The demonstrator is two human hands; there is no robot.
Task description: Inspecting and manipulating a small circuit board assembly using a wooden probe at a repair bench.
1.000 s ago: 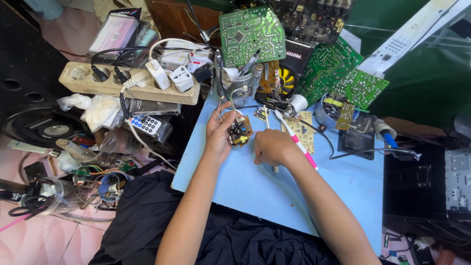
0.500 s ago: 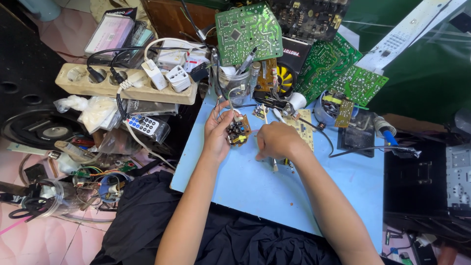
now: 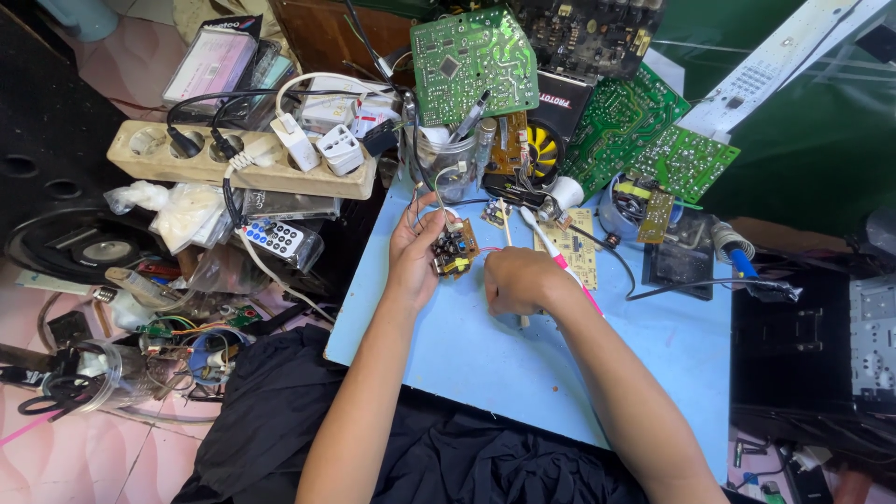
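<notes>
Since the earlier frames, our right hand (image 3: 518, 280) has curled tighter on the blue board (image 3: 653, 345), fist closed around a thin tool we cannot make out. Our left hand (image 3: 417, 247) pinches the small circuit board (image 3: 455, 253) between thumb and fingers, just above the blue surface, beside a pink pen (image 3: 560, 261).

The blue table (image 3: 485, 345) top looks smooth and matt. At twelve o'clock, green circuit boards (image 3: 474, 63) look glossy beside a clear glass jar (image 3: 446, 168).
</notes>
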